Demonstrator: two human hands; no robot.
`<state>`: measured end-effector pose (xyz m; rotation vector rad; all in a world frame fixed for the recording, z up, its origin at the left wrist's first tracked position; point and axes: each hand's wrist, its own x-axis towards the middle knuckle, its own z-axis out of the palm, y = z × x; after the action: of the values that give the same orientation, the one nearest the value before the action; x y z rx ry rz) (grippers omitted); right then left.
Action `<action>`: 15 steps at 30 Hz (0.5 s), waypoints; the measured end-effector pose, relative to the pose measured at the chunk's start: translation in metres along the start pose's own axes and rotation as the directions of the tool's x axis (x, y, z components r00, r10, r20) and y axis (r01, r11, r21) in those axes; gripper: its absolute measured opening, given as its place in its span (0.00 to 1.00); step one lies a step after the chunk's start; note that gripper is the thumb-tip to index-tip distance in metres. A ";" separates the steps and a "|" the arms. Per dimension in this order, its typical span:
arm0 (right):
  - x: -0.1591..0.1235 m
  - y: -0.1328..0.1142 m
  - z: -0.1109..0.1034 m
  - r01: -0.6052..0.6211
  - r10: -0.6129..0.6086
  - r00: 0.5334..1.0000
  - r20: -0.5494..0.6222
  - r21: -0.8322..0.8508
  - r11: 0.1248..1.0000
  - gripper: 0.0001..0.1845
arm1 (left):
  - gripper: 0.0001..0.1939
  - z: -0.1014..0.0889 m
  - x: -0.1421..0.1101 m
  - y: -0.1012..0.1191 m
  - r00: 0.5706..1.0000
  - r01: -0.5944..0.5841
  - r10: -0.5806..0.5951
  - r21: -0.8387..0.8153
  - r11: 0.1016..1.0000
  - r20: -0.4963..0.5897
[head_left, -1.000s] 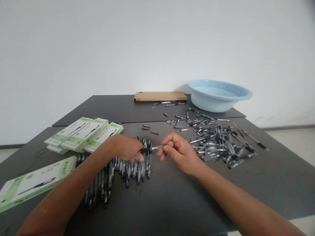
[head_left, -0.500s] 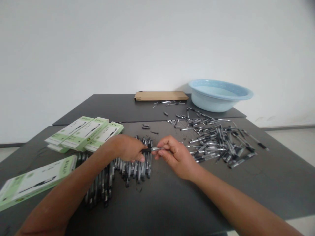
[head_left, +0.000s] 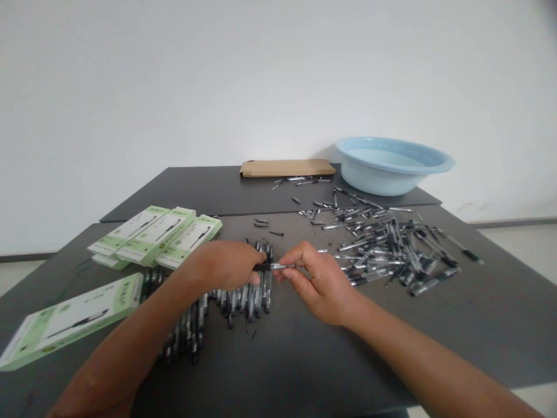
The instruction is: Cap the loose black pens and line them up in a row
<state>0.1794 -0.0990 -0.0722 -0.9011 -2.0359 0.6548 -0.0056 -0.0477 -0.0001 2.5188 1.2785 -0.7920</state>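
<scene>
One clear-barrelled pen [head_left: 275, 266] with a black grip lies level between my two hands, above the table. My left hand [head_left: 230, 264] is closed around its dark end. The thumb and forefinger of my right hand [head_left: 311, 278] pinch the clear end. Below and beside my left hand, black-and-clear pens [head_left: 250, 302] lie side by side in a row, and a further group of pens [head_left: 189, 331] sits closer to me, partly hidden by my left forearm. To the right spreads a loose heap of pens and pen parts [head_left: 391, 244].
Green-and-white pen boxes [head_left: 156, 232] are stacked at left, with another box [head_left: 73, 319] nearer me. A flat brown cardboard box [head_left: 287, 168] and a light blue basin [head_left: 387, 180] stand at the back. Small black pieces [head_left: 261, 223] lie behind my hands.
My right hand has moved in closer to my left along the pen, so less of the clear end shows between them. My left hand keeps its hold. The view has shifted slightly.
</scene>
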 end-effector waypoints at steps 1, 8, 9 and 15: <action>0.000 -0.001 -0.001 0.008 -0.008 1.000 -0.001 -0.014 1.000 0.04 | 0.18 0.000 -0.001 0.001 1.000 0.003 -0.003 0.000 1.000 -0.009; -0.002 -0.005 0.002 0.020 -0.020 1.000 -0.006 -0.038 0.999 0.04 | 0.19 0.002 -0.006 0.006 0.999 -0.008 0.009 0.012 1.000 -0.054; -0.002 -0.005 0.003 0.026 -0.025 1.000 0.004 -0.045 0.999 0.06 | 0.19 0.001 -0.006 0.005 0.999 -0.021 0.022 0.014 1.000 -0.040; 0.004 0.013 -0.014 0.057 -0.056 0.997 0.051 -0.022 0.998 0.34 | 0.21 -0.004 -0.007 -0.006 0.998 -0.062 0.062 -0.018 0.998 -0.003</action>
<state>0.1943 -0.0864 -0.0719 -0.8447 -2.1106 0.6298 -0.0126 -0.0473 0.0070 2.5328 1.1966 -0.7603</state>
